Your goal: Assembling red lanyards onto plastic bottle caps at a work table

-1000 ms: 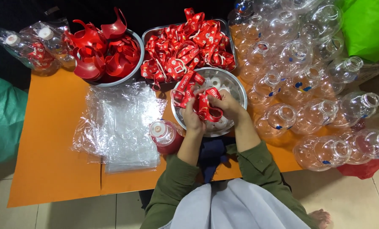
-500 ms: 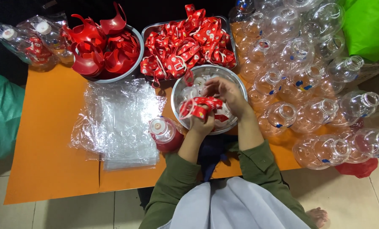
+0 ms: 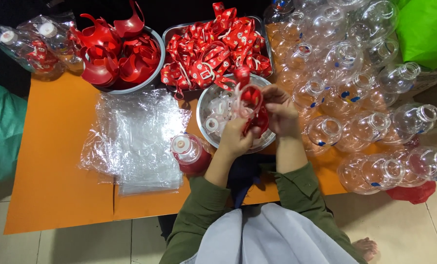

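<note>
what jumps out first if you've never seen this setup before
The pile of clear plastic bottles crowding the right side of the orange table catches the eye first. Next come the reds along the far edge: a round bowl of red plastic pieces and a tray of red straps. In the middle, the left hand and right hand hold a red strap over a metal bowl.

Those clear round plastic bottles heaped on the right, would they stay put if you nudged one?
Probably not. The clear bottles look empty and thin-walled, so likely light. Their rounded bodies lie loosely heaped against each other on the orange table, so a nudged one would probably roll or shift its neighbours.
</note>
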